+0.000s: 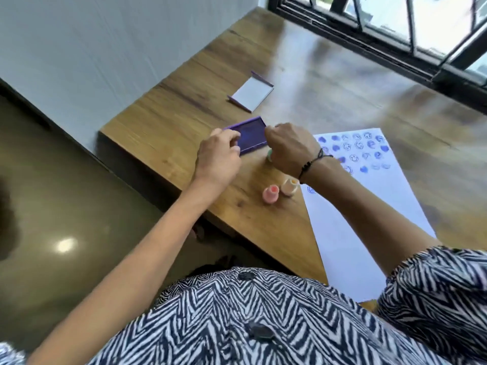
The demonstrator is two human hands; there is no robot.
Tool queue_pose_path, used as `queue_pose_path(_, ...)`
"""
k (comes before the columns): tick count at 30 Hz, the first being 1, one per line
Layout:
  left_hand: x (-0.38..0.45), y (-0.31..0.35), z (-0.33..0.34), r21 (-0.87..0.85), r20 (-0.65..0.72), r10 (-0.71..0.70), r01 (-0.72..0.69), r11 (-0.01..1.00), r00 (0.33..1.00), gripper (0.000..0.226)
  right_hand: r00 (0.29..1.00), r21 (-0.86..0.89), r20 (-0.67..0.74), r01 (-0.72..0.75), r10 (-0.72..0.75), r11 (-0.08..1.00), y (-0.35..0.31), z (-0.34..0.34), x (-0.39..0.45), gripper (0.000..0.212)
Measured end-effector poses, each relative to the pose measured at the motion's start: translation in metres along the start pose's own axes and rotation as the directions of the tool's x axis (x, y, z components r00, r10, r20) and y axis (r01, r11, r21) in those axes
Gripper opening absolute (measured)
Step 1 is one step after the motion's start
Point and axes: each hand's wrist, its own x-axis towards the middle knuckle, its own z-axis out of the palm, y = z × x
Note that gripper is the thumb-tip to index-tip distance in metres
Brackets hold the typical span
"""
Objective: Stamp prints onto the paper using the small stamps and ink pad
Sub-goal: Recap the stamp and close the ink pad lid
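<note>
Your left hand (218, 154) pinches the near-left edge of the purple ink pad (249, 137) on the worktop (168, 122). Your right hand (291, 148) is clenched at the pad's right edge, possibly around a green stamp (269, 155). Pink (271, 195) and peach (289, 187) stamps stand beside the printed paper (347, 219)

You sit at a wooden table (329, 83) beside a pale wall (105, 48); a dark-framed window (395, 30) brightens the glossy floor (66, 233).

three small stamps (271, 194) (289, 187) (269, 155), one ink pad (250, 135), one lid (251, 94), one paper (350, 219).
</note>
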Motion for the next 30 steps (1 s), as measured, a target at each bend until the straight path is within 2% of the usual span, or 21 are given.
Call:
queue_pose_path(1, 0.000, -0.001, 0.001, -0.019, -0.003, 0.000, -0.001, 1.000, 1.000, 0.031, 1.000, 0.002, 0.019, 0.005, -0.006, 1.000, 0.001, -0.002, 0.000, 0.007)
queue_pose_path(3, 0.004, -0.001, 0.000, -0.052, -0.017, 0.003, -0.004, 0.999, 1.000, 0.032, 1.000, 0.021, 0.024, -0.003, 0.002, 1.000, 0.007, -0.015, 0.006, 0.021)
queue_pose_path(6, 0.011, 0.002, -0.002, -0.106, -0.051, -0.015, 0.010, 0.994, 0.999, 0.031, 0.988, 0.119, -0.143, -0.048, 0.065, 0.992, 0.010, -0.039, 0.039, 0.032)
queue_pose_path(8, 0.014, 0.004, -0.002, -0.144, -0.067, -0.034, 0.024, 0.989, 0.997, 0.029, 0.984, 0.130, -0.158, -0.061, 0.081, 0.990, 0.005, -0.043, 0.073, 0.033)
queue_pose_path(12, 0.015, -0.004, -0.004, -0.197, -0.115, -0.028, 0.005, 0.980, 0.993, 0.028, 1.000, 0.030, 0.001, -0.029, 0.029, 0.999, -0.008, -0.020, 0.129, 0.032)
queue_pose_path(15, 0.018, -0.016, -0.010, -0.207, -0.161, -0.059, 0.024, 0.978, 0.985, 0.028, 0.999, -0.092, -0.039, 0.020, -0.024, 0.996, -0.013, -0.008, 0.146, 0.022)
queue_pose_path(18, 0.023, -0.027, -0.015, -0.213, -0.186, -0.085, 0.045, 0.976, 0.979, 0.028, 0.997, -0.153, -0.068, 0.024, -0.035, 0.988, -0.020, -0.009, 0.142, 0.023)
queue_pose_path(21, 0.033, -0.032, -0.020, -0.239, -0.207, -0.052, 0.001, 0.971, 0.977, 0.028, 0.991, 0.036, -0.126, 0.048, -0.043, 0.998, -0.017, -0.024, 0.129, 0.021)
queue_pose_path(23, 0.043, -0.034, -0.030, -0.275, -0.174, 0.008, -0.056, 0.960, 0.985, 0.043, 0.986, 0.250, -0.140, 0.127, -0.094, 0.960, -0.011, -0.044, 0.114, 0.019)
queue_pose_path(25, 0.051, -0.036, -0.043, -0.412, -0.023, 0.060, -0.064, 0.909, 0.998, 0.070, 0.986, 0.557, -0.049, 0.160, -0.160, 0.815, -0.005, -0.064, 0.094, 0.021)
queue_pose_path(27, 0.053, -0.038, -0.056, -0.570, 0.144, 0.102, -0.002, 0.822, 0.984, 0.081, 0.960, 0.840, 0.064, 0.095, -0.272, 0.534, 0.003, -0.074, 0.076, 0.019)
queue_pose_path(28, 0.054, -0.040, -0.061, -0.631, 0.194, 0.124, 0.028, 0.775, 0.973, 0.076, 0.946, 0.921, 0.100, 0.030, -0.308, 0.389, 0.008, -0.076, 0.070, 0.021)
queue_pose_path(30, 0.053, -0.039, -0.065, -0.702, 0.237, 0.144, 0.067, 0.709, 0.961, 0.052, 0.943, 0.980, 0.142, -0.092, -0.302, 0.174, 0.014, -0.073, 0.064, 0.019)
